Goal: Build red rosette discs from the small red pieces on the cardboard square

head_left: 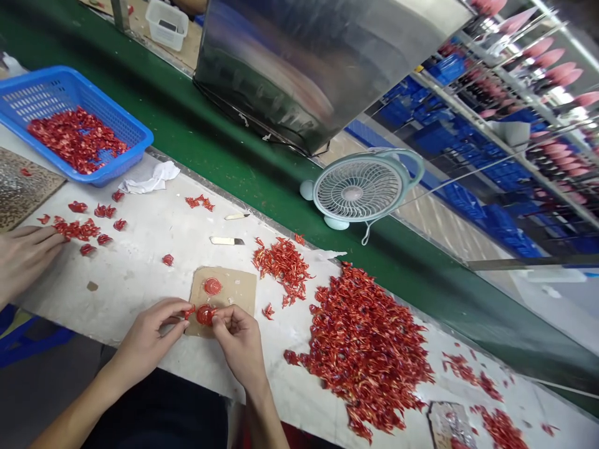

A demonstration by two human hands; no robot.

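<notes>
Over a piece of brown cardboard [246,290] at the near edge of the tabletop [145,277], the left hand [154,327] pinches a small red piece [189,312] between thumb and forefinger, while the right hand [239,337] pinches the right edge of a round red piece [204,315]. Whether the two parts touch is hard to tell at this size. Handling them well seems to call for a steady right pinch at the rim, clear of the glossy face, and a light left one, since thin pieces could bend. Both wrists are best kept low, with the work above the cardboard, apart from the second round piece [212,286] just beyond and the loose red pile [284,268] to the right.
</notes>
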